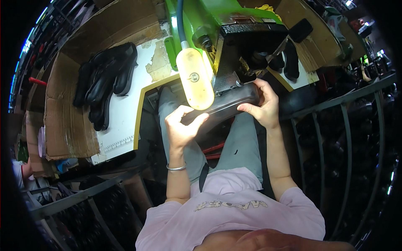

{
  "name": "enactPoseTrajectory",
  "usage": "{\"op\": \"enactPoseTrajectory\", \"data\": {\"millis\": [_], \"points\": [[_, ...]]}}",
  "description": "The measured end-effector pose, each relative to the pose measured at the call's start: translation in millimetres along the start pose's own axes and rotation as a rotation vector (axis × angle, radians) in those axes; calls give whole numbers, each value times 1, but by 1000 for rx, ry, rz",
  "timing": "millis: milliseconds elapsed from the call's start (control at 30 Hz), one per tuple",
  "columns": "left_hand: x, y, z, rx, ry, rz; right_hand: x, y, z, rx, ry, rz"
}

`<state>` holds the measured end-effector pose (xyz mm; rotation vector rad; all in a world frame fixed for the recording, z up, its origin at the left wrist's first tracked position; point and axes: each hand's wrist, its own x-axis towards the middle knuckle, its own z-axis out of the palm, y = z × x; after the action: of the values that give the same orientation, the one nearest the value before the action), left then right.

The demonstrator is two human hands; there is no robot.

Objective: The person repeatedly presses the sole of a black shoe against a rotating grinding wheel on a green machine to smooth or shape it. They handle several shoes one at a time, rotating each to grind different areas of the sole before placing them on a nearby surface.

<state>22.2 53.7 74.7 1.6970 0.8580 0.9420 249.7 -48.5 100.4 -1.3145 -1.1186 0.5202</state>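
Shoe sole (222, 109), black and long, sits at the centre of the frame, pressed against the dark head of the green machine (247, 46). My left hand (182, 127) clamps its fingers on the near end, my right hand (263, 104) on the far end. I judge both grips must keep the piece level and fingers away from the machine head.

White worktable (121, 113) edged with cardboard (67, 121), metal racks (343, 138).

Both hands (222, 115) gripping dark sole (222, 108), probably rubber
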Motion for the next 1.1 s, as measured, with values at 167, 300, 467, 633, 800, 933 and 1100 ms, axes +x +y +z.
{"op": "enactPoseTrajectory", "data": {"millis": [167,300,467,633,800,933,1100], "points": [[-2,-4,1,-19,-40,102,-8,-1,5,-1,-1,-28],[7,4,13,-29,-7,68,-6,-1,-2,21,28,-56],[21,12,14,131,-182,219,1,-6,-19,-127,-19,-184],[23,14,12,320,-217,511,0,-10,-20,-169,-70,-185],[13,1,6,217,-51,214,-4,2,-19,-70,-26,-145],[5,10,11,153,-7,197,-4,8,-13,63,3,-63],[14,24,17,312,86,486,-3,12,-8,193,64,27]]}}
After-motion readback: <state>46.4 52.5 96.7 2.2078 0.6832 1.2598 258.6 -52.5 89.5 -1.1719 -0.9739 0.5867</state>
